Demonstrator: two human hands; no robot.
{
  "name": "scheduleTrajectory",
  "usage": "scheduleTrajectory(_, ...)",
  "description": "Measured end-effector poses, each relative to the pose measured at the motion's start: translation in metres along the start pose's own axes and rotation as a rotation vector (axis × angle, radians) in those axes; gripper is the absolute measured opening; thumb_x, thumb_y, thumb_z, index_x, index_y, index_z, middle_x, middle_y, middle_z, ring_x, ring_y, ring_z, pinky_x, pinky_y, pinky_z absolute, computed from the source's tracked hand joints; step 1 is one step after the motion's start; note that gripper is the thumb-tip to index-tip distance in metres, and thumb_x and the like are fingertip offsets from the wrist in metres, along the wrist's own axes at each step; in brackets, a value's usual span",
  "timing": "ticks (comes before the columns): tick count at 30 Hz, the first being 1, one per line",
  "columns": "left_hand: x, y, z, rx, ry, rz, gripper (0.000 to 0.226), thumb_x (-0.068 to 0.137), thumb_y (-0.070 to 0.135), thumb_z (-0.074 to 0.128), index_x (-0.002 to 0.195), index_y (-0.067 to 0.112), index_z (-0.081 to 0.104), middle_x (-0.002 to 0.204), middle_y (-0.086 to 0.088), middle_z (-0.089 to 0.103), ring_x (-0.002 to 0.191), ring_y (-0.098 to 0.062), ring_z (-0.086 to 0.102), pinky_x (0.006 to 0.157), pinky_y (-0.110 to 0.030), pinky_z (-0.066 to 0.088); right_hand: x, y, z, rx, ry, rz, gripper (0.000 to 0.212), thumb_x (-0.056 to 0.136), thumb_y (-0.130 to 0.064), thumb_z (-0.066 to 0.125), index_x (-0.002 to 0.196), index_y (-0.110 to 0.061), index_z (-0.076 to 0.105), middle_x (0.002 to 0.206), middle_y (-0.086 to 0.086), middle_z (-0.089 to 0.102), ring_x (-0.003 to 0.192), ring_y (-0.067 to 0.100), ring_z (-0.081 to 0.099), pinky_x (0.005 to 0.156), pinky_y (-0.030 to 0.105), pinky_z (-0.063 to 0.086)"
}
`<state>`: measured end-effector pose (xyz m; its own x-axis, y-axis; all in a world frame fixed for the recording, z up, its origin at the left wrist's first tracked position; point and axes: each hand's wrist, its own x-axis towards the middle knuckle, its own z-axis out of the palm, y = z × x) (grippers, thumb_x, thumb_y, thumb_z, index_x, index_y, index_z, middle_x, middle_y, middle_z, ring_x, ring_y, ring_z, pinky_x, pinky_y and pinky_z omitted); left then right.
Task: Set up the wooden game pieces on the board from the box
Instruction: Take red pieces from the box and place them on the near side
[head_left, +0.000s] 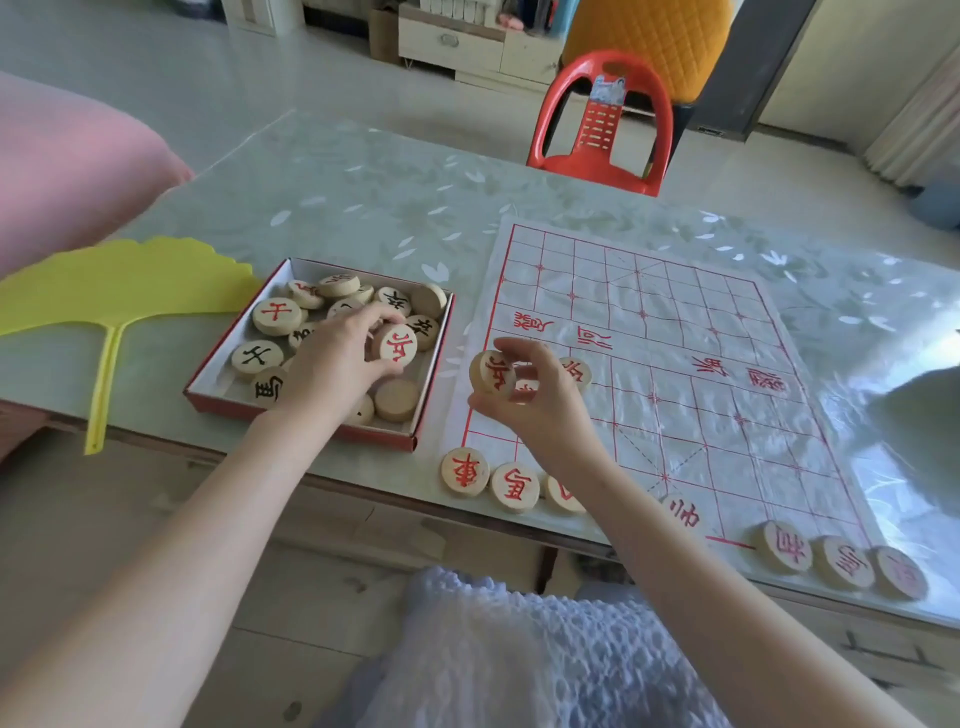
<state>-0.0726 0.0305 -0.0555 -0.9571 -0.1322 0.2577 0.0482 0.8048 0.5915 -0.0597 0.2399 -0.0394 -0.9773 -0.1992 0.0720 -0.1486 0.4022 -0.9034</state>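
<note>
Yellow leaf-shaped plastic fan (119, 291) lies far left on the glass-topped table (363, 197). Beside it, a shallow red-edged cardboard box (435, 358) holds round wooden pieces (277, 316). Inside the box, the left hand (337, 358) grips a red-marked wooden disc (397, 344). The right hand (535, 395) pinches a second red-marked disc (492, 371) above the left edge of the white paper board (675, 364). More placed discs (465, 472) line the board's near edge.

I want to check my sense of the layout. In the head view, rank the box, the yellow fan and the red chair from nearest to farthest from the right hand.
1. box, just left of the right hand.
2. yellow fan, farther left, past the box.
3. red chair, beyond the far edge of the table.
</note>
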Motion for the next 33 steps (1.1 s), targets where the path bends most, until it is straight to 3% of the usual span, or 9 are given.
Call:
scheduleTrajectory(3,-0.008,0.013,-0.003,-0.284,0.048,-0.1,0.045,0.067,0.012,0.079,0.105,0.023,0.059,0.103,-0.003,0.063,0.087,-0.021,0.064,0.079,-0.033,0.054,-0.009,-0.001,-0.009,0.013,0.011,-0.004,0.055,0.073,-0.012,0.075,0.122,-0.02,0.05,0.119,-0.004,0.053,0.099,0.005,0.053,0.073,0.003,0.046)
scheduleTrajectory(5,-0.016,0.029,-0.009,-0.496,0.038,-0.155,0.043,0.071,0.01,0.077,0.107,0.022,0.058,0.104,-0.005,0.062,0.084,-0.016,0.064,0.068,-0.019,0.055,-0.016,-0.002,-0.017,0.013,0.012,-0.003,0.054,0.073,-0.011,0.075,0.121,-0.018,0.051,0.117,-0.003,0.052,0.104,0.009,0.054,0.077,0.007,0.048)
scheduleTrajectory(7,-0.026,0.048,-0.012,-0.683,-0.04,-0.185,0.045,0.075,0.008,0.073,0.113,0.024,0.056,0.104,-0.004,0.062,0.079,-0.011,0.065,0.058,-0.013,0.053,-0.024,0.0,-0.026,0.001,0.01,-0.002,0.053,0.073,-0.011,0.075,0.12,-0.017,0.052,0.117,-0.002,0.051,0.104,0.01,0.054,0.081,0.014,0.051)
scheduleTrajectory(9,-0.035,0.064,-0.01,-0.777,-0.128,-0.203,0.048,0.078,0.007,0.07,0.118,0.028,0.056,0.103,0.001,0.062,0.079,-0.011,0.066,0.061,-0.014,0.054,-0.032,0.003,-0.035,-0.013,0.015,-0.001,0.054,0.073,-0.012,0.076,0.12,-0.018,0.052,0.119,-0.001,0.052,0.103,0.008,0.054,0.082,0.017,0.051)
scheduleTrajectory(13,-0.046,0.086,0.004,-0.95,-0.257,-0.31,0.041,0.075,0.008,0.073,0.112,0.022,0.062,0.111,-0.008,0.065,0.098,-0.02,0.065,0.074,-0.023,0.057,-0.049,0.012,-0.058,0.002,0.044,0.061,0.055,0.072,-0.012,0.076,0.121,-0.018,0.052,0.113,-0.004,0.054,0.093,0.001,0.054,0.075,0.012,0.048)
scheduleTrajectory(17,-0.048,0.101,0.023,-0.826,-0.292,-0.316,0.042,0.069,0.015,0.078,0.107,0.025,0.062,0.108,-0.001,0.066,0.102,-0.017,0.063,0.085,-0.032,0.055,-0.061,0.024,-0.084,0.001,0.067,0.108,0.053,0.072,-0.012,0.076,0.119,-0.018,0.051,0.114,-0.003,0.054,0.095,0.003,0.053,0.077,0.013,0.047)
scheduleTrajectory(21,-0.04,0.109,0.039,-0.403,-0.149,-0.227,0.045,0.068,0.029,0.079,0.109,0.025,0.06,0.104,0.004,0.063,0.092,-0.014,0.062,0.069,-0.021,0.048,-0.055,0.039,-0.105,-0.024,0.094,0.174,0.055,0.072,-0.012,0.076,0.121,-0.017,0.05,0.116,0.002,0.055,0.097,0.013,0.055,0.079,0.021,0.049)
scheduleTrajectory(27,-0.004,0.096,0.048,0.06,0.039,-0.025,0.038,0.073,0.032,0.071,0.106,0.014,0.065,0.1,-0.008,0.068,0.095,-0.028,0.056,0.082,-0.035,0.046,-0.023,0.065,-0.127,-0.132,0.149,0.221,0.058,0.074,-0.011,0.075,0.125,-0.012,0.048,0.122,0.008,0.053,0.103,0.019,0.054,0.073,0.016,0.042)
scheduleTrajectory(33,0.023,0.083,0.069,0.225,-0.013,0.003,0.035,0.075,0.028,0.068,0.106,0.012,0.067,0.096,-0.015,0.07,0.095,-0.035,0.053,0.082,-0.036,0.043,-0.003,0.081,-0.12,-0.112,0.152,0.198,0.055,0.073,-0.011,0.075,0.122,-0.015,0.051,0.122,0.005,0.053,0.102,0.013,0.051,0.07,0.009,0.039)
